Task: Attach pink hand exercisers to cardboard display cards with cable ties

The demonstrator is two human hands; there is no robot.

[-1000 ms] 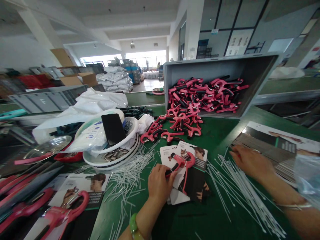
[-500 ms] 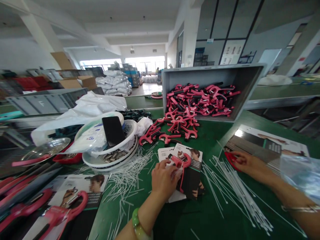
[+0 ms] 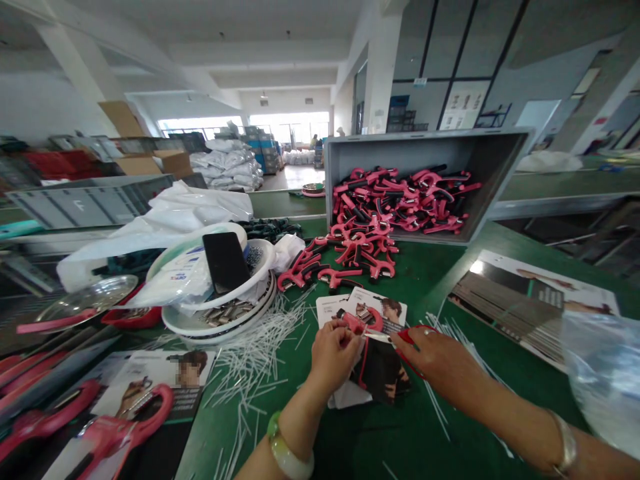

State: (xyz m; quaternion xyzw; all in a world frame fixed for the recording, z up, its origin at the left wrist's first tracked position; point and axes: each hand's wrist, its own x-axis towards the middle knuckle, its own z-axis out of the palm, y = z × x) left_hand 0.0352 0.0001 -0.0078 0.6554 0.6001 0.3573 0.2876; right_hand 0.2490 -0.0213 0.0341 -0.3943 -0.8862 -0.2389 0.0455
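Head view: the fingers of the left hand (image 3: 334,353) are pinched closed on a pink-and-black hand grip (image 3: 361,323), by which it is steadied against the printed card (image 3: 381,370) beneath it. Red-handled scissors (image 3: 407,337) are gripped in the curled fingers of the right hand (image 3: 435,360), their blades being held just beside the grip, within reach of the left fingertips. Card and grip lie on the green counter (image 3: 350,440), among loose white plastic ties (image 3: 255,360). More grips are heaped nearby (image 3: 360,252) and in a grey crate (image 3: 425,150), tilted with its open side toward the hands, apparently for easy reach. A phone (image 3: 226,262) is propped in stacked white bowls (image 3: 215,327) at left.
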